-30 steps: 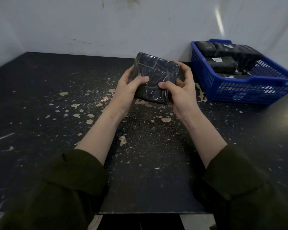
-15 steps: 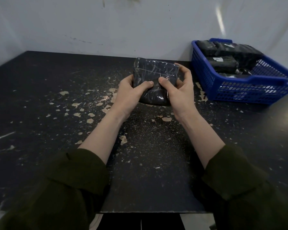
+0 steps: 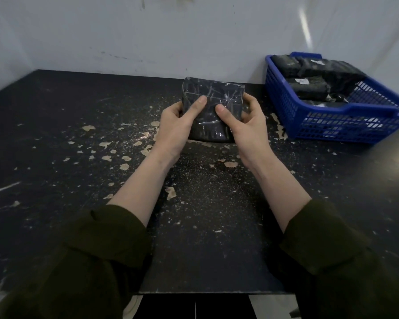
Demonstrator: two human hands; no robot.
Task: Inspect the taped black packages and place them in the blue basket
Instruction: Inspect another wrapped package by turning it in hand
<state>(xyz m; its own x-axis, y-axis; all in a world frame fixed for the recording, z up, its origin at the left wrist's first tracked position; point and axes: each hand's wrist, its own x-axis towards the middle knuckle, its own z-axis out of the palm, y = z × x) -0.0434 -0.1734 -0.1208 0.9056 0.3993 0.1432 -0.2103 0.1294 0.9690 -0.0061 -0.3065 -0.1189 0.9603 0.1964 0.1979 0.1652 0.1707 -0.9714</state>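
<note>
A black package (image 3: 211, 93) wrapped in clear shiny tape is held upright over the middle of the table, its broad face toward me. My left hand (image 3: 175, 125) grips its left side with the thumb pressed on the front. My right hand (image 3: 247, 125) grips its right side, thumb on the front and fingers curled behind. The blue basket (image 3: 346, 122) stands at the back right and holds several more black packages (image 3: 309, 87).
The black table (image 3: 78, 180) is scuffed, with pale chipped patches around the middle. A white wall rises right behind it. A dark rounded surface (image 3: 392, 157) intrudes at the right edge, in front of the basket.
The package has been turned from a tilted pose to upright and square to me, and lowered a little. Both thumbs have shifted up its front face.
</note>
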